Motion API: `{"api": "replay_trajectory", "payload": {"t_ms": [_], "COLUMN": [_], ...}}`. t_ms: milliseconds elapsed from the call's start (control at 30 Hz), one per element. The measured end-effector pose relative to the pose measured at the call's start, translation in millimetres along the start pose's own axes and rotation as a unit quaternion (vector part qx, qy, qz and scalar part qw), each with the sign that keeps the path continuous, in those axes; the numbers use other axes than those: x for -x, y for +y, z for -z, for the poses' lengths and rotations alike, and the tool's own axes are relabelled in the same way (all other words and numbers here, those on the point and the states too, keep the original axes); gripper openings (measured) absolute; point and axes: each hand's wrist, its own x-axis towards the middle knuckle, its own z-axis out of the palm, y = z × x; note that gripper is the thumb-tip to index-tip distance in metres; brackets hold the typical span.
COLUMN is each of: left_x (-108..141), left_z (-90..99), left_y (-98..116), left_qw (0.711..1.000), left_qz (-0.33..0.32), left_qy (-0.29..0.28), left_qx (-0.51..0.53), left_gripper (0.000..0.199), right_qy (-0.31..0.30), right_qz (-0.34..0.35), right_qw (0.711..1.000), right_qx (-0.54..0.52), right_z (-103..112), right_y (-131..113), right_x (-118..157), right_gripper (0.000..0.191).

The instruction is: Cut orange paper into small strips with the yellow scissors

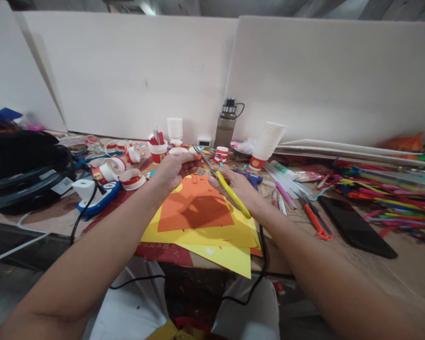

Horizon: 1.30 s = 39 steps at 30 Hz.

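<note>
My right hand (233, 184) is closed around a pair of yellow-handled scissors (230, 191), whose metal blades point up and left towards my other hand. My left hand (175, 170) is raised with its fingers pinched together close to the blade tips. Whatever lies in that pinch is too small to make out. Beneath both hands an orange sheet of paper (194, 212) rests on several yellow sheets (230, 259), with a shadow falling across it. Whether the blades are apart or together is unclear.
Cut paper-cup rings (132, 179) and a blue power strip (101, 198) lie to the left. A bottle (225, 127) and stacked paper cups (269, 141) stand behind. On the right are a box cutter (317, 222), a black phone (356, 226) and colourful pipe cleaners (393, 203).
</note>
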Motion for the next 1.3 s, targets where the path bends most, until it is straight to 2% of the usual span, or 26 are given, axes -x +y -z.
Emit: {"api": "replay_trajectory", "payload": {"t_ms": [267, 633, 967, 1100, 1300], "left_x": [-0.9, -1.2, 1.2, 1.2, 0.9], "left_z": [0.3, 2.1, 0.7, -0.5, -4.9], "left_y": [0.8, 0.4, 6.1, 5.4, 2.1], "left_qw": [1.0, 1.0, 0.999, 0.999, 0.996], "left_qz": [0.007, 0.007, 0.04, 0.044, 0.049], "left_qy": [0.016, 0.006, 0.024, 0.022, 0.036], "left_qx": [-0.019, -0.017, -0.019, 0.007, 0.072], "left_gripper": [0.016, 0.011, 0.006, 0.006, 0.006], "right_qy": [-0.008, -0.006, -0.022, -0.016, 0.017], "right_qz": [0.004, -0.001, -0.019, -0.031, -0.013], "right_qw": [1.0, 1.0, 1.0, 0.999, 0.998], "right_qx": [0.001, -0.011, -0.005, -0.035, -0.056], "right_z": [1.2, 2.8, 6.1, 5.5, 1.2], "right_y": [0.6, -2.9, -3.8, -3.7, -3.7], "right_x": [0.5, 0.8, 0.5, 0.2, -1.4], "right_gripper": [0.034, 0.035, 0.038, 0.038, 0.035]}}
